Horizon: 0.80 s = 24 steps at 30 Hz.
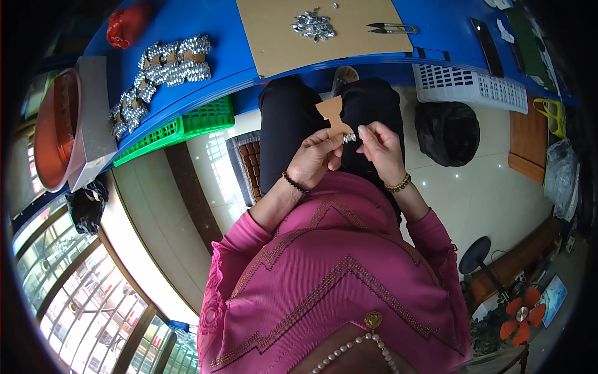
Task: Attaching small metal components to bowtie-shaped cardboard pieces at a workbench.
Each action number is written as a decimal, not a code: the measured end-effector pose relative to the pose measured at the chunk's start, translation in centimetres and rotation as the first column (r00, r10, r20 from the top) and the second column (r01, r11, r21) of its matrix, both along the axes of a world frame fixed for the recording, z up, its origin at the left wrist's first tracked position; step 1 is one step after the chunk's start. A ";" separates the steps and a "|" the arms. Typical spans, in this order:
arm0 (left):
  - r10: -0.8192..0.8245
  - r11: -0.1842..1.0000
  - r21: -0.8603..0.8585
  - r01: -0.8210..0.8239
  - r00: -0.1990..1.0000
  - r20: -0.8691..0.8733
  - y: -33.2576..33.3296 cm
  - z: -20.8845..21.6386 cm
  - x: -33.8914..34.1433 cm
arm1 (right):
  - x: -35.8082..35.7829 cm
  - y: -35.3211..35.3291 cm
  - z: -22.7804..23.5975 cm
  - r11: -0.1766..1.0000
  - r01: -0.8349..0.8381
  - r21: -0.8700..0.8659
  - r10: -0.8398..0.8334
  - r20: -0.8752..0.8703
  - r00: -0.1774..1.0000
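Observation:
Over my lap, my left hand (313, 157) pinches a brown cardboard card (332, 111) with a notched, narrow waist. A short row of silver rhinestones (349, 138) sits at the card's lower end, beside my left fingertips. My right hand (383, 148) is close by on the right, its thumb and fingers pressed together next to the stones. Whatever thin thing lies between those fingers is too small to see. On the table ahead, a pile of loose silver rhinestones (313, 26) rests on a cardboard sheet (265, 43), with thread snips (393, 28) to its right.
Several cards wound with silver rhinestones (174, 59) lie on the blue table (230, 62) at left, near a red bag (120, 28). A phone (486, 47) is at right. Below the table stand a green basket (187, 124), a white basket (470, 86) and a black-lined bin (446, 134).

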<state>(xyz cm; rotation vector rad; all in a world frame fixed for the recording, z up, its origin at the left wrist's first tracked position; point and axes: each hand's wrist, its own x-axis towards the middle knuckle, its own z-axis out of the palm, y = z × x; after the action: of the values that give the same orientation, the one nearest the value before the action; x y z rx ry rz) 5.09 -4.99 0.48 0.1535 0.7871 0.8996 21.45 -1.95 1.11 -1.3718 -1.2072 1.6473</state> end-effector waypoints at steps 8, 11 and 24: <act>-0.003 0.999 -0.052 0.013 0.982 0.188 -0.3 -0.8 -0.5 | 0.1 -0.2 -0.1 1.000 -0.008 0.013 0.007 0.044 0.999; -0.038 0.999 -0.008 0.040 0.988 0.148 -0.3 -1.1 -0.7 | 0.0 -0.3 0.0 1.000 -0.010 0.003 0.010 0.051 0.999; -0.001 0.923 0.328 0.202 0.853 -0.522 -0.6 -0.5 0.4 | 1.2 0.1 -0.4 0.990 -0.060 0.127 0.040 0.151 0.988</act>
<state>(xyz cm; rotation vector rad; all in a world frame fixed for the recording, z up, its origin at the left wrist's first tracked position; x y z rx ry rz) 5.54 -5.60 0.00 0.7969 1.0839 0.9078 22.66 -1.90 0.76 -1.4112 -1.4206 1.4919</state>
